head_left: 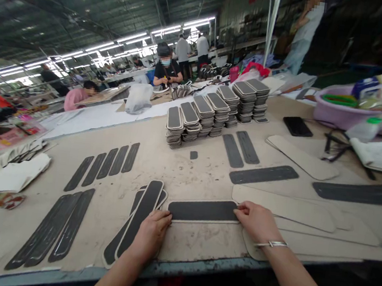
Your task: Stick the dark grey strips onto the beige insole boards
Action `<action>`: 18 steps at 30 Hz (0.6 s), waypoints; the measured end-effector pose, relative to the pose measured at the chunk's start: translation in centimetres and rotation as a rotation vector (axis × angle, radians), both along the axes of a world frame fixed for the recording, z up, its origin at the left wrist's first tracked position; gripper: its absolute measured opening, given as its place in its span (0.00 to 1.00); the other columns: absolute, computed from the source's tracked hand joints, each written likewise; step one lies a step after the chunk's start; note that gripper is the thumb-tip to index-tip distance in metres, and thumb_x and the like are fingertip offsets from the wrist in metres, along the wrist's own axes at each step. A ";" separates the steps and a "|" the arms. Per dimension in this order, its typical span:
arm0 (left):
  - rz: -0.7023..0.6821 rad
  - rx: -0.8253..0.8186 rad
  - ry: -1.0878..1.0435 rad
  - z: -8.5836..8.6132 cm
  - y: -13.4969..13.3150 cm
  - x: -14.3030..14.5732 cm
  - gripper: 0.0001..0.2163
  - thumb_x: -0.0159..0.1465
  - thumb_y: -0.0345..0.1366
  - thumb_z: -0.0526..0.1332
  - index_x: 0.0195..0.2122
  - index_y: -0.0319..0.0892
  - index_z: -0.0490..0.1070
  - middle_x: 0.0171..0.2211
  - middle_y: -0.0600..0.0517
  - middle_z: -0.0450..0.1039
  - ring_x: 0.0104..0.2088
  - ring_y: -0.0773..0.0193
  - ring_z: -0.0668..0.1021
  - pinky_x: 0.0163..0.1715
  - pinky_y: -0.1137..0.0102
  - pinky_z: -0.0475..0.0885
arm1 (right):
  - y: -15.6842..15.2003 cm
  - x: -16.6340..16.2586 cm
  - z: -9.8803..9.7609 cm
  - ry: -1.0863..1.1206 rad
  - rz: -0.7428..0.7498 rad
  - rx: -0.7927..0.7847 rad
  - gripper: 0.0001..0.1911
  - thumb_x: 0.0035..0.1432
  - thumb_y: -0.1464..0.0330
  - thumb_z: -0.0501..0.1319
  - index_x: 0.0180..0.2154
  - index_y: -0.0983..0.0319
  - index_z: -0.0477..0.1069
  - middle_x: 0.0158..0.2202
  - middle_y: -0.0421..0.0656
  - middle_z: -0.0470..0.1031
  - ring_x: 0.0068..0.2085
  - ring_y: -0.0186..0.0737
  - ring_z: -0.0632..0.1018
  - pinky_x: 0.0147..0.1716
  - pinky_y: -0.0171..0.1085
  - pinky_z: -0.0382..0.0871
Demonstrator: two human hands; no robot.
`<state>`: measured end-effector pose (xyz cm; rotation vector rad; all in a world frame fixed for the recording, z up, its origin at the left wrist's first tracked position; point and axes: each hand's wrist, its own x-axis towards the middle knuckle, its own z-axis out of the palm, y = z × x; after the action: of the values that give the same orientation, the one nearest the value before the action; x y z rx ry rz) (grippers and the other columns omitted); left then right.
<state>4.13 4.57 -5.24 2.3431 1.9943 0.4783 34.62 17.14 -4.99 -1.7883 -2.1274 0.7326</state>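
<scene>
A long dark grey panel with a pale border (203,210) lies flat near the table's front edge, between my two hands. At its left end is my left hand (152,231), fingers closed together against the edge. My right hand (258,221) pinches the right end with thumb and fingertips. Beside my left hand, a few similar bordered panels (140,218) overlap in a crossed heap. Pale board pieces with rounded ends (287,208) lie partly beneath my right hand and forearm.
Several stacks of bordered panels (200,106) stand toward the back. Loose dark strips (59,224) lie at left and others (263,174) at right. A phone (297,127) and a purple basin (330,113) are at the right. A masked person (167,70) works beyond the table.
</scene>
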 end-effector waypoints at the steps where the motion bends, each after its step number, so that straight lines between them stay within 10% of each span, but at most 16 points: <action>1: -0.004 0.000 0.003 -0.1 0.0 -0.1 0.12 0.65 0.32 0.52 0.42 0.43 0.74 0.43 0.48 0.74 0.44 0.61 0.73 0.48 0.66 0.69 | 0.0 0.0 0.1 -0.004 -0.003 0.001 0.08 0.52 0.64 0.57 0.30 0.58 0.74 0.28 0.39 0.76 0.33 0.39 0.75 0.32 0.35 0.63; 12: 0.026 -0.019 0.037 0.4 0.0 0.4 0.12 0.63 0.31 0.53 0.41 0.43 0.75 0.43 0.48 0.74 0.43 0.61 0.74 0.48 0.65 0.69 | -0.5 -0.2 0.0 -0.075 0.031 0.034 0.07 0.54 0.65 0.56 0.31 0.58 0.72 0.27 0.39 0.75 0.32 0.40 0.75 0.31 0.35 0.62; 18: -0.007 0.017 0.090 0.1 -0.1 0.4 0.13 0.63 0.30 0.51 0.42 0.43 0.75 0.43 0.47 0.74 0.42 0.60 0.75 0.45 0.64 0.71 | -3.3 -2.2 1.9 -0.293 0.126 0.323 0.15 0.62 0.67 0.48 0.37 0.65 0.72 0.36 0.52 0.72 0.38 0.48 0.72 0.39 0.42 0.64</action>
<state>4.52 4.50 -5.13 2.4230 2.0261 0.3978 32.42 13.84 -3.11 -1.6804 -2.3948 0.1398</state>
